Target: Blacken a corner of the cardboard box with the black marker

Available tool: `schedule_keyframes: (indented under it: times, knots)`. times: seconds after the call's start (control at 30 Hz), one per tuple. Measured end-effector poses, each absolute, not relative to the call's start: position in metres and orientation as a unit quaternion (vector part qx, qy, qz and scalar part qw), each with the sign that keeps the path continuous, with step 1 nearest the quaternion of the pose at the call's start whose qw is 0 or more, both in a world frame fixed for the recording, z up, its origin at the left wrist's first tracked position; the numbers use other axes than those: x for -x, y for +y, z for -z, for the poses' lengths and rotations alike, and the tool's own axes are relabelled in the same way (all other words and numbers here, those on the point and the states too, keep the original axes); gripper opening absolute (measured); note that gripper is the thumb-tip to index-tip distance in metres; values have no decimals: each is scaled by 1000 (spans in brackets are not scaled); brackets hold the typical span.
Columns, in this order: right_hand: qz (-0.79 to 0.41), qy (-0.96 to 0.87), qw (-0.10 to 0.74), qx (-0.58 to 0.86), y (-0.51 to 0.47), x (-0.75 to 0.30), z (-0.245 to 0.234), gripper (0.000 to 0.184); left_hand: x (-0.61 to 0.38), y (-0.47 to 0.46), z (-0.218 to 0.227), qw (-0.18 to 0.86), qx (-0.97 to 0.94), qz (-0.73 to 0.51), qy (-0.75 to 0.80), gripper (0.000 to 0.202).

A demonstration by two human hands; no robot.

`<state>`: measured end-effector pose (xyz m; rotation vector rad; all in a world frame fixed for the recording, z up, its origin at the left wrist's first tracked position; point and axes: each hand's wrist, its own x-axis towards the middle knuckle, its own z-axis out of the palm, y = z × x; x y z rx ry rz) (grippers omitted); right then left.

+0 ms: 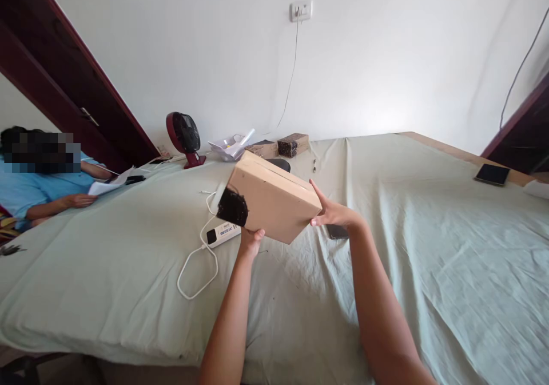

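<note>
I hold a tan cardboard box (274,199) tilted in the air above the table, with a black patch on its left end. My left hand (250,241) grips its lower left edge from underneath, fingers curled against it. My right hand (331,212) presses against its right end, fingers spread along the side. Below the box, a white power strip (223,234) with a looping white cable lies on the pale green cloth (429,247) that covers the table.
A small red fan (184,136), a white paper tray (230,146) and two brown boxes (293,143) stand at the back by the wall. A dark phone (492,174) lies far right. Another person in a blue shirt (26,187) sits at the left with papers.
</note>
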<state>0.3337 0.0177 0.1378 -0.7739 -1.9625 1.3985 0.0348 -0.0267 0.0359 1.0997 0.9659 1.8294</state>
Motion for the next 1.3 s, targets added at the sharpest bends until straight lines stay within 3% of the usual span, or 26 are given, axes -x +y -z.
schedule_keyframes:
  times: [0.13,0.23,0.27,0.33,0.43,0.5,0.57,0.7,0.83,0.9,0.97,1.13,1.3]
  knots:
    - [-489,-708,461,218,-5,-320,-164,150,-32,-29,-62,415,-475,-677,379,99]
    - [-409,-716,518,227,-15,-328,-179,144,-16,-30,-105,408,-512,-670,350,114]
    - [-391,-720,528,227,-17,-332,-183,144,-9,-31,-123,354,-530,-696,332,111]
    - [-375,-728,530,221,-20,-339,-189,142,4,-37,-159,189,-594,-698,353,93]
    - [-387,-731,517,222,-25,-344,-193,139,13,-47,-200,-27,-683,-586,435,40]
    - [-399,-731,502,234,-28,-345,-194,137,10,-52,-211,-98,-696,-550,451,21]
    - [-411,-733,485,243,-30,-344,-193,135,5,-53,-210,-130,-695,-525,473,14]
    - [-420,-730,477,252,-32,-342,-195,133,2,-53,-202,-59,-687,-501,523,28]
    - [-387,-741,481,263,-32,-339,-199,132,9,-59,-204,166,-674,-512,506,79]
    - [-387,-748,472,261,-32,-338,-200,135,12,-64,-207,243,-667,-523,472,90]
    - [-387,-747,474,260,-33,-337,-200,134,14,-69,-210,264,-660,-527,466,87]
    - [-363,-722,515,284,-35,-338,-198,114,12,-81,-216,285,-685,-464,484,59]
    - [-376,-714,526,269,-36,-336,-199,113,8,-83,-215,129,-726,-420,529,29]
